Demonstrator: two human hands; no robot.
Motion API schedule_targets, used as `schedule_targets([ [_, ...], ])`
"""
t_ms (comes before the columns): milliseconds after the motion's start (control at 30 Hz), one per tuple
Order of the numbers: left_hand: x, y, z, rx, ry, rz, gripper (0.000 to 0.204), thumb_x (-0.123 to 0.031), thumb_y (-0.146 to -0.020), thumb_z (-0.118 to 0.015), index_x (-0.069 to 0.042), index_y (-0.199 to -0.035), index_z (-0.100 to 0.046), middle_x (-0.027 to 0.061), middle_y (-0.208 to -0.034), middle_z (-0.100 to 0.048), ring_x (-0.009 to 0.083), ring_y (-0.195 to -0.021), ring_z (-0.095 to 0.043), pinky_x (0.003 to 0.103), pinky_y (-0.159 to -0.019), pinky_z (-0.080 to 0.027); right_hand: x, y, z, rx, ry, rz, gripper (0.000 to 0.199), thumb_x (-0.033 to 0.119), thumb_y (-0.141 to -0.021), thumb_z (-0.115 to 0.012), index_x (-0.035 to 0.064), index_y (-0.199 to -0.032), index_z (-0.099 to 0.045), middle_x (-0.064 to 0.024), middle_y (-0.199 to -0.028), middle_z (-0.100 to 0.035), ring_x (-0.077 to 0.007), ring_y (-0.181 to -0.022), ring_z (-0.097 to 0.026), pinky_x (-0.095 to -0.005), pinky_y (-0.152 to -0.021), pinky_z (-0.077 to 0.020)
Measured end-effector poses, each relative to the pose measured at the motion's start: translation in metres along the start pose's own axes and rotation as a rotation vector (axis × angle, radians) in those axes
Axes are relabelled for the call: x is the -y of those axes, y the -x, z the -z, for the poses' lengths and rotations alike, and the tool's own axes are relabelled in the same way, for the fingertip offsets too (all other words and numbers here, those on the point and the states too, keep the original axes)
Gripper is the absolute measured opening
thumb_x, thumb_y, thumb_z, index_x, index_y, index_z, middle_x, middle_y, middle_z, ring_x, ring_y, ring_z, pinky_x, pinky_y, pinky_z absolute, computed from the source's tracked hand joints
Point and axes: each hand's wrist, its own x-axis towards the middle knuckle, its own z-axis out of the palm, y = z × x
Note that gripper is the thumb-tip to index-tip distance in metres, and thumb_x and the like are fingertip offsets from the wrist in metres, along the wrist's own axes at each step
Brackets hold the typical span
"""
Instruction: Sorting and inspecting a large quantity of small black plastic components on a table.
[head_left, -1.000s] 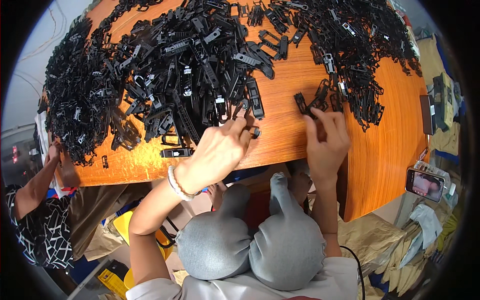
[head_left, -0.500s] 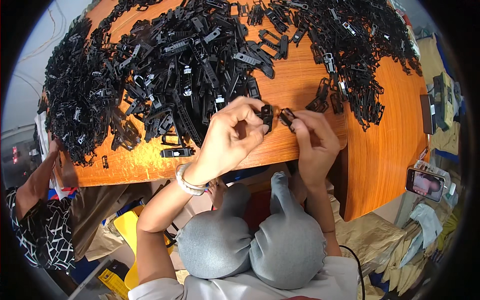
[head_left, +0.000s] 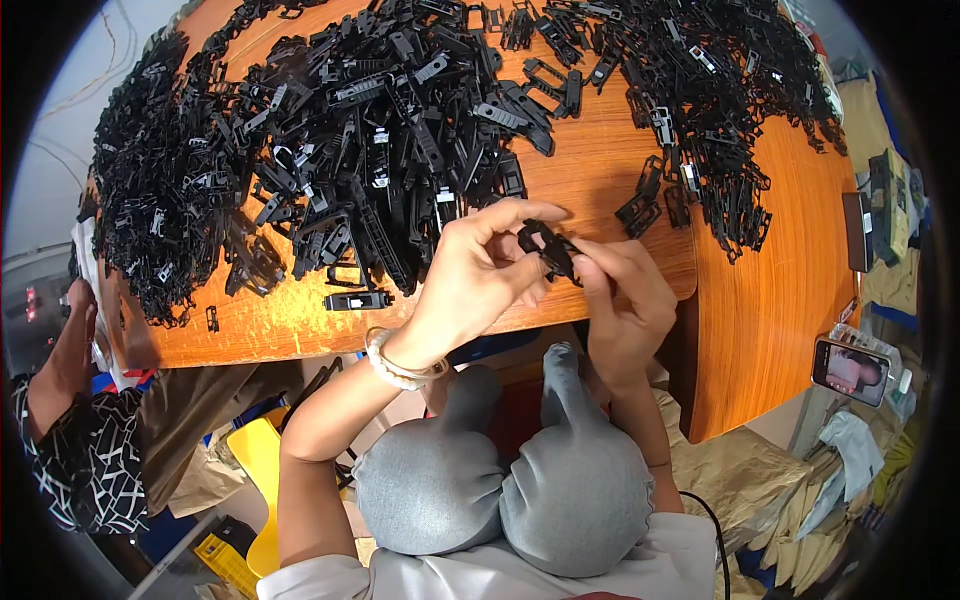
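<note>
My left hand (head_left: pixel 485 262) pinches a small black plastic part (head_left: pixel 535 238) between thumb and fingers, above the wooden table's front edge. My right hand (head_left: pixel 632 298) grips a second black plastic piece (head_left: pixel 573 263) by its lower right end. The two pieces meet between my fingertips; whether they are joined cannot be told. Beyond my left hand lies a large heap of long black plastic parts (head_left: pixel 400 120), some ridged. One loose black part (head_left: pixel 358 300) with a white spot rests near the front edge, left of my wrist.
On the right lies a pile of black frame-like pieces (head_left: pixel 730 150), and on the left a dense pile of small ones (head_left: pixel 160 190). Another person's arm (head_left: pixel 65 345) reaches in at the left. A phone on a stand (head_left: pixel 850 370) stands beyond the table's right edge.
Half a second ago the two pieces were apart; now they touch. My left hand has shifted slightly right, and its part is tilted. The other person's arm has moved a little.
</note>
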Motion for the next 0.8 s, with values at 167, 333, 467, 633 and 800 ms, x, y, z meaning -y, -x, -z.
schedule_targets([
  [167, -0.007, 0.005, -0.002, 0.084, -0.018, 0.003, 0.034, 0.008, -0.078, -0.06, 0.005, -0.111, -0.054, 0.0072, -0.082, -0.062, 0.0104, -0.071, -0.061, 0.022, -0.066, -0.05, -0.008, 0.0, 0.0, -0.066, 0.14, 0.127, 0.016, -0.005, -0.076, -0.06, -0.002, -0.091, -0.064, -0.0098, -0.076, -0.058, -0.0175, -0.065, -0.055, -0.0257, -0.057, -0.043],
  [333, -0.014, 0.004, 0.005, 0.11, -0.172, 0.032, 0.034, 0.005, -0.077, -0.063, 0.005, -0.11, -0.055, 0.0069, -0.081, -0.063, 0.0102, -0.074, -0.061, 0.022, -0.069, -0.05, -0.005, -0.001, 0.003, -0.007, 0.127, 0.177, 0.017, -0.005, -0.076, -0.06, -0.0024, -0.092, -0.065, -0.0075, -0.078, -0.056, -0.0145, -0.068, -0.053, -0.0232, -0.059, -0.0413],
  [467, -0.014, 0.001, 0.007, 0.133, -0.535, -0.054, 0.03, 0.003, -0.077, -0.065, 0.004, -0.106, -0.058, 0.0078, -0.087, -0.064, 0.0095, -0.079, -0.06, 0.023, -0.072, -0.049, -0.009, -0.003, 0.004, 0.042, 0.28, 0.267, 0.021, -0.005, -0.073, -0.062, -0.0011, -0.094, -0.065, -0.0077, -0.081, -0.054, -0.0155, -0.069, -0.052, -0.0241, -0.059, -0.0414],
  [633, -0.002, 0.007, 0.012, 0.095, 0.042, -0.031, 0.029, 0.001, -0.078, -0.065, 0.004, -0.106, -0.058, 0.0087, -0.091, -0.065, 0.0121, -0.078, -0.061, 0.023, -0.073, -0.049, 0.001, -0.004, 0.004, 0.064, 0.095, 0.181, 0.024, -0.002, -0.07, -0.065, -0.0001, -0.094, -0.065, -0.0117, -0.087, -0.056, -0.0179, -0.073, -0.052, -0.0259, -0.063, -0.0425],
  [800, -0.001, 0.007, 0.011, 0.158, 0.197, 0.085, 0.022, -0.001, -0.084, -0.058, 0.005, -0.104, -0.059, 0.0093, -0.087, -0.064, 0.0125, -0.074, -0.061, 0.024, -0.07, -0.05, -0.012, 0.004, 0.014, 0.108, 0.014, 0.252, 0.019, 0.002, -0.074, -0.064, -0.0027, -0.092, -0.064, -0.0133, -0.095, -0.056, -0.0195, -0.082, -0.053, -0.0273, -0.069, -0.0437],
])
